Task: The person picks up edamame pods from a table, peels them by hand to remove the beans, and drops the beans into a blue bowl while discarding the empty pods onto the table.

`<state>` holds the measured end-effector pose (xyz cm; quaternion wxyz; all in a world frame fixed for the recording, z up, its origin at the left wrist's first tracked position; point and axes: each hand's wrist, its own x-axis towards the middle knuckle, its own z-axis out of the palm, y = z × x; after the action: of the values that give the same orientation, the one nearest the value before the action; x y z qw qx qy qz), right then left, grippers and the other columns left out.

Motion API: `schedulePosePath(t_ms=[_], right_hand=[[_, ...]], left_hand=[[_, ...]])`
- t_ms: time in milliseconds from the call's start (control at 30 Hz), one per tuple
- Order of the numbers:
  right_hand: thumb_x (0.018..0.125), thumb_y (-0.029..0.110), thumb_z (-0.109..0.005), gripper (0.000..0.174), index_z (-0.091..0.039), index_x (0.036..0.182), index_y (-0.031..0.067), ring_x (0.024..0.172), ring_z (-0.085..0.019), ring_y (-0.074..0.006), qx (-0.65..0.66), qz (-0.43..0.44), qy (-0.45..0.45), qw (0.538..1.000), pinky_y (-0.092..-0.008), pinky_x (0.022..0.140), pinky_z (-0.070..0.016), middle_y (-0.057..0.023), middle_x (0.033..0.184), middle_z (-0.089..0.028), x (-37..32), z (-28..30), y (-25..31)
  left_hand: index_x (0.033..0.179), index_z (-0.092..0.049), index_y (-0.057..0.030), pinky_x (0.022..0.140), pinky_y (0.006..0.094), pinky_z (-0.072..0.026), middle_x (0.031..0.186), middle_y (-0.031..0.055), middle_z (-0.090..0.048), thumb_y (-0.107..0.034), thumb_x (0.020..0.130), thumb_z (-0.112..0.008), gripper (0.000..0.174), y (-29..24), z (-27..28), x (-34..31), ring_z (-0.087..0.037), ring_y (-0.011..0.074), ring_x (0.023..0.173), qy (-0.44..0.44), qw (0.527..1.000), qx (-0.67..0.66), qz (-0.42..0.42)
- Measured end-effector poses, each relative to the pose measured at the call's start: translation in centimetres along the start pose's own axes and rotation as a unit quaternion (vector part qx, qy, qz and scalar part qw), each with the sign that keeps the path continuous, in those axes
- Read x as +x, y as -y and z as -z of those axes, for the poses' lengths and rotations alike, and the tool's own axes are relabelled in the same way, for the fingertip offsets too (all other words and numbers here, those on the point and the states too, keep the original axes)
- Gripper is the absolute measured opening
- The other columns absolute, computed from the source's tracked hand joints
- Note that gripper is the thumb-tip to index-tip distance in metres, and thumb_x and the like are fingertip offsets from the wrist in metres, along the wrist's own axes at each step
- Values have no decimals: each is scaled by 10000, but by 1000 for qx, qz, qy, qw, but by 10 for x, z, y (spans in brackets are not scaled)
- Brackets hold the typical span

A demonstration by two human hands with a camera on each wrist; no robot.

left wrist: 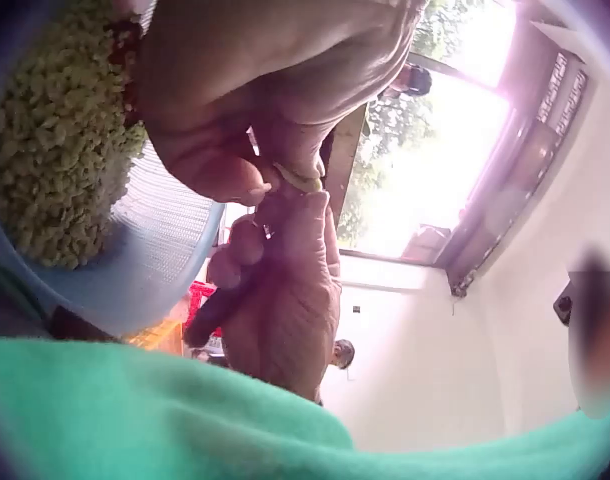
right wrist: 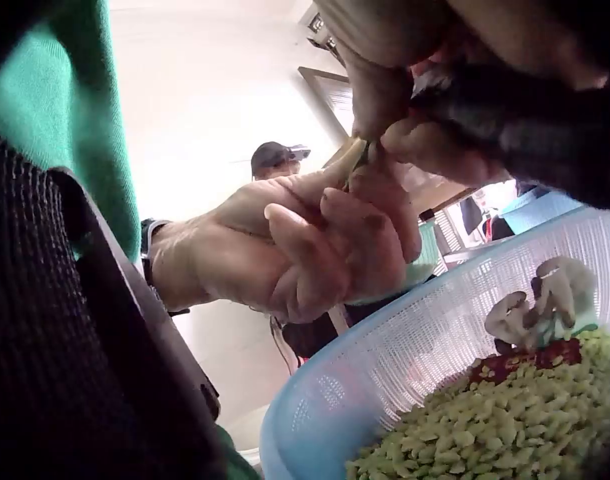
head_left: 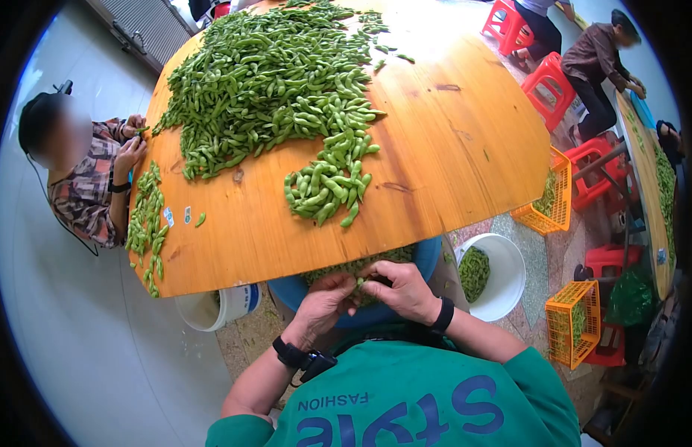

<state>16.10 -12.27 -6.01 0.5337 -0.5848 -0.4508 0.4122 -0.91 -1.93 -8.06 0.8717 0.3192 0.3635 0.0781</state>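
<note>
Green sweatshirt [head_left: 405, 402] fills the near edge of the head view. Both forearms reach forward from it, each with a black wrist strap.

Left hand [head_left: 325, 299]: thumb and forefinger closed on one end of an edamame pod [head_left: 359, 281]. The remaining fingers [right wrist: 315, 250] are curled loosely under it, as the right wrist view shows.

Right hand [head_left: 407, 290]: fingertips pinched on the other end of the same pod, with no gap visible between fingers and pod. In the left wrist view the pod [left wrist: 303, 180] shows as a pale green sliver caught between the two hands.

Pod location: held in the air at the near edge of the wooden table [head_left: 450, 149], directly above a blue mesh basket [right wrist: 385, 370]. The basket holds shelled beans [right wrist: 485, 430].

On the table: a large heap of unshelled pods [head_left: 271, 74] across the far left, and a smaller cluster [head_left: 327, 182] nearer the hands.

Right of the basket on the floor: a white bucket [head_left: 510, 294] containing green pods, with orange crates [head_left: 560, 205] beyond it. A second white bucket [head_left: 212, 309] sits at near left, under the table edge. Another person [head_left: 81, 175] is seated at the left side of the table.
</note>
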Motion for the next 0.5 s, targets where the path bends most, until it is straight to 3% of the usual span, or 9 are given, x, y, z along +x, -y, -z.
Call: schedulePosePath(t_ms=[133,300,400,500], right_hand=[[858,41,-694,104,-653,941,-7,729,-635,-129,-64,9,3,998,-284,657,-514,-95,826,-674,1,5,-7],[840,21,-690,90,-655,921,3,725,-653,-200,-105,49,35,993,-302,647,-510,-114,819,-650,4,7,-12],[833,12,-668,47,-635,867,9,738,-646,-230,-57,34,68,995,-326,651,-505,-117,798,-621,6,5,-16],[826,16,-644,54,-593,816,3,752,-628,-274,-95,54,89,990,-352,660,-502,-123,785,-608,8,4,-17]], left_hand=[[996,-644,-29,593,233,-462,806,16,-629,-243,961,-648,217,4,0,3,-595,116,718,-33,998,54,-26],[931,-666,-28,639,246,-468,784,25,-646,-261,983,-610,246,-5,-17,-5,-583,115,704,-106,960,253,-61],[929,-671,-27,643,254,-475,804,34,-657,-290,995,-586,284,-5,-18,-5,-585,117,703,-62,962,260,-46],[931,-666,-25,646,267,-482,819,39,-658,-306,1009,-558,311,-6,-19,-5,-593,121,707,-47,955,291,-37]])
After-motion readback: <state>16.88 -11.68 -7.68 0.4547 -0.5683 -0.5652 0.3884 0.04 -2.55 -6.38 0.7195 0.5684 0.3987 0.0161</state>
